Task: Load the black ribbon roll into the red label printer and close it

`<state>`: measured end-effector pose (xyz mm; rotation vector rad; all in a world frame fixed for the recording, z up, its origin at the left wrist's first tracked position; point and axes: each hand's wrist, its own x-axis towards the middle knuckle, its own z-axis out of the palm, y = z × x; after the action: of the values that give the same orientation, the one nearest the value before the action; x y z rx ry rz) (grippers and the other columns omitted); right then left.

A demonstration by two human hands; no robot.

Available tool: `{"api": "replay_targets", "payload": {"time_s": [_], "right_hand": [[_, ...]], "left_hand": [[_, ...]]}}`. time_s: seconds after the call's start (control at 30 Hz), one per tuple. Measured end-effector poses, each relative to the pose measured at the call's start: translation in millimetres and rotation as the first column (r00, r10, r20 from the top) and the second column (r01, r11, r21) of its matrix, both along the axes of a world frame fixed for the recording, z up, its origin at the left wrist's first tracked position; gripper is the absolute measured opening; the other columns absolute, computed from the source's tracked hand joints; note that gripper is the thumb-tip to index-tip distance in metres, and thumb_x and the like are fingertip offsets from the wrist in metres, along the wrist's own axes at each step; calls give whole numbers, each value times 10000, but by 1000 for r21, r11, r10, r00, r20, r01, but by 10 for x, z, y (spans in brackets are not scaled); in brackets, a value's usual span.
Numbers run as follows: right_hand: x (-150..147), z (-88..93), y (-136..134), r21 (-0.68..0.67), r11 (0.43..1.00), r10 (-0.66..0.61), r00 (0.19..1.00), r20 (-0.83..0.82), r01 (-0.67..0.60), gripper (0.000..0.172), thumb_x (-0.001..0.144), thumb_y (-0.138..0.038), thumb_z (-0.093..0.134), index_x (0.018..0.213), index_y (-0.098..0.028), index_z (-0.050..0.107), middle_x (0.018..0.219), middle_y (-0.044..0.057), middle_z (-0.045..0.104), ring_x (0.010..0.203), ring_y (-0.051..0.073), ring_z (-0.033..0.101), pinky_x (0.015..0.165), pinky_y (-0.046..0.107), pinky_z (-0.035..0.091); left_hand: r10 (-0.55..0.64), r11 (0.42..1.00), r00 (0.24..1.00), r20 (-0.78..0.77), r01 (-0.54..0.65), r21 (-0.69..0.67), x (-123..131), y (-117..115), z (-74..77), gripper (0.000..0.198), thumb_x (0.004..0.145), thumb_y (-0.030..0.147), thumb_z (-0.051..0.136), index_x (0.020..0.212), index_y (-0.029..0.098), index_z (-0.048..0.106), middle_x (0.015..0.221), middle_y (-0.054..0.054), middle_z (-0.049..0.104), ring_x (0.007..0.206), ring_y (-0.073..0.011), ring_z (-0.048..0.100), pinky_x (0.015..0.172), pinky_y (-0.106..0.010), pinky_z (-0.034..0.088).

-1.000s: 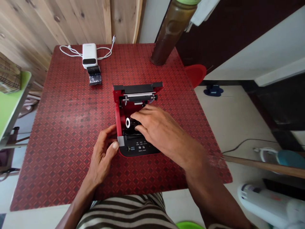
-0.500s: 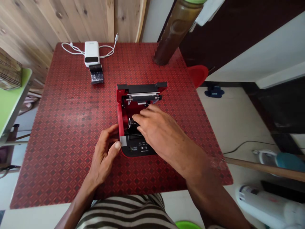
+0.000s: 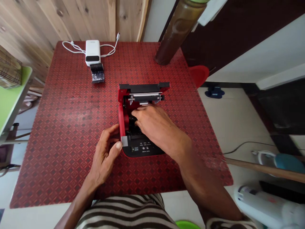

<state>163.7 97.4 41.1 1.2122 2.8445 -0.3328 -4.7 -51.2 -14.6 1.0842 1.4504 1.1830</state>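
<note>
A red and black printer (image 3: 143, 150) stands open on the table, its lid folded back at the far side. My right hand (image 3: 154, 122) reaches into its compartment, fingers on a black roll (image 3: 132, 120), which it mostly hides. My left hand (image 3: 104, 151) rests against the printer's near left corner, close to a silver tab (image 3: 124, 141). Its fingers lie apart, with the thumb beside that tab.
The red patterned table (image 3: 62, 127) holds a small white device (image 3: 92, 52) with a white cable and a black piece (image 3: 97, 73). A brown bottle (image 3: 178, 35) stands at the far edge. A red stool (image 3: 199, 75) sits beyond the table's right side.
My right hand has moved further over the roll and now covers its white core. The left hand stays at the printer's corner. The whole view has shifted slightly.
</note>
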Motion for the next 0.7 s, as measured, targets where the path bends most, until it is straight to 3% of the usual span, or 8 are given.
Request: {"api": "replay_targets", "payload": {"time_s": [0.1, 0.27, 0.37, 0.53, 0.7], "right_hand": [[72, -6, -16, -23, 1000, 10, 993, -119, -13, 335, 1049, 43, 554, 1066, -185, 799, 1178, 137, 862, 1080, 280, 802, 976, 412, 599], [281, 206, -99, -88, 990, 74, 948, -308, -106, 363, 1083, 34, 535, 1152, -187, 815, 1223, 92, 873, 1124, 240, 806, 1071, 401, 623], [407, 275, -160, -104, 978, 124, 904, -409, -181, 287, 1099, -26, 608, 1141, -195, 837, 1173, 65, 891, 1076, 228, 818, 1054, 395, 646], [458, 223, -177, -160, 970, 97, 898, -429, -181, 326, 1076, 26, 614, 986, -204, 827, 1103, 49, 886, 1063, 227, 790, 1001, 389, 641], [456, 213, -112, -178, 961, 119, 895, -431, -214, 330, 1078, 29, 624, 913, -206, 785, 988, 21, 845, 965, 204, 745, 923, 355, 599]], "left_hand": [[7, 1000, 1000, 9, -7, 1, 0, 3, 1, 576, 1124, 615, 652, 1580, 263, 660, 1507, -145, 732, 1287, -339, 747, 1074, -546, 634], [-7, 1000, 1000, 24, 6, 15, -6, 2, -12, 565, 1127, 602, 657, 1585, 271, 654, 1516, -143, 740, 1324, -346, 747, 1089, -551, 644], [3, 999, 1000, 6, -3, 34, -9, -1, -23, 547, 1124, 592, 667, 1572, 279, 666, 1529, -135, 748, 1330, -350, 758, 1075, -550, 660], [2, 1000, 1000, 19, -3, 25, -25, 12, -11, 552, 1117, 606, 681, 1552, 267, 677, 1479, -132, 795, 1295, -348, 791, 998, -509, 689], [-10, 1000, 999, 36, 11, -27, -40, 15, 55, 554, 1106, 612, 701, 1541, 268, 700, 1478, -123, 808, 1326, -354, 786, 1099, -540, 657]]}}
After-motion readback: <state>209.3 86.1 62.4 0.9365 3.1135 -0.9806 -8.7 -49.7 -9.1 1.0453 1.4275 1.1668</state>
